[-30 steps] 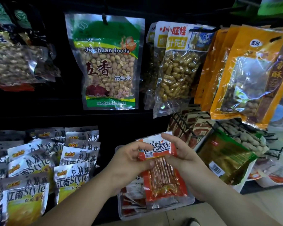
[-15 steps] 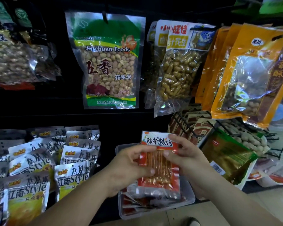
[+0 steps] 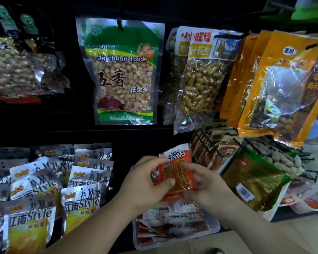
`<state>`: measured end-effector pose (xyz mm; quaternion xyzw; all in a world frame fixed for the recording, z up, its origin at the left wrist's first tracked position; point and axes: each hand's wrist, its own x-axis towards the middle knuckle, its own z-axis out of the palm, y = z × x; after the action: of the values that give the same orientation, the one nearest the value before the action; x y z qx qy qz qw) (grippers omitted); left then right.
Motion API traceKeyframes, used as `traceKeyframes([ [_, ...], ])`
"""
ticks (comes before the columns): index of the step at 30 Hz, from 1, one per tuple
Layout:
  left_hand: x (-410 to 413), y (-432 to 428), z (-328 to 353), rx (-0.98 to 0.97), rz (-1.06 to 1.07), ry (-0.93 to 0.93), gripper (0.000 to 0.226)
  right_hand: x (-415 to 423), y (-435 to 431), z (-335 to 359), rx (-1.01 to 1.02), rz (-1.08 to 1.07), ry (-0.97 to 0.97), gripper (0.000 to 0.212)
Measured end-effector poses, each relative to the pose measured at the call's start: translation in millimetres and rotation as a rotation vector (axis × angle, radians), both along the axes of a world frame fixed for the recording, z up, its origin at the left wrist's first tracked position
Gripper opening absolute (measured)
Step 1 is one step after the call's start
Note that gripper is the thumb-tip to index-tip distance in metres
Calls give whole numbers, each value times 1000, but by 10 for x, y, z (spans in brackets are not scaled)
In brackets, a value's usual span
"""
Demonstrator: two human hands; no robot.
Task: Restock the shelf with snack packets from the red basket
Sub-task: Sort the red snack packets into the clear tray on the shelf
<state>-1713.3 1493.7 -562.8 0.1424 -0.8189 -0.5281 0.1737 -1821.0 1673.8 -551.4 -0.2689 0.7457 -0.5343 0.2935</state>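
Head view: we are pinching red snack packet [image 3: 176,173] between left hand [image 3: 145,186] and right hand [image 3: 209,187], fingers curled; packet riding higher than before above clear tray [image 3: 214,228], placement likely pending.

dim, dark backing | glare on orange pouch [image 3: 283,85] | edges bowed | hands soft-blurred

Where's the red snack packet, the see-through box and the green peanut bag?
red snack packet [image 3: 174,172]: head view, its clear middle window.
see-through box [image 3: 173,242]: head view, its front wall.
green peanut bag [image 3: 123,85]: head view, the peanuts in its middle.
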Motion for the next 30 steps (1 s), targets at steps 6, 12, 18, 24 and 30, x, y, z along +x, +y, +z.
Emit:
traceKeyframes([
  [6, -68, 132, 62, 222, -79, 22, 38, 123, 1, 64, -126, 208, -30, 67],
  [12, -36, 132, 73, 249, -90, -74, 30, 31, 92, 44, -124, 156, -148, 45],
  [18, 1, -50, -106, 187, -50, -111, 39, 29, -54, -163, 58, -66, 284, 37],
  [24, -91, -134, -367, 250, -98, -164, 45, -386, -400, -160, 195, -73, 426, 38],
  [30, -293, -284, -733, 302, 107, -177, 38, -792, -556, -485, 377, -34, 588, 25],
])
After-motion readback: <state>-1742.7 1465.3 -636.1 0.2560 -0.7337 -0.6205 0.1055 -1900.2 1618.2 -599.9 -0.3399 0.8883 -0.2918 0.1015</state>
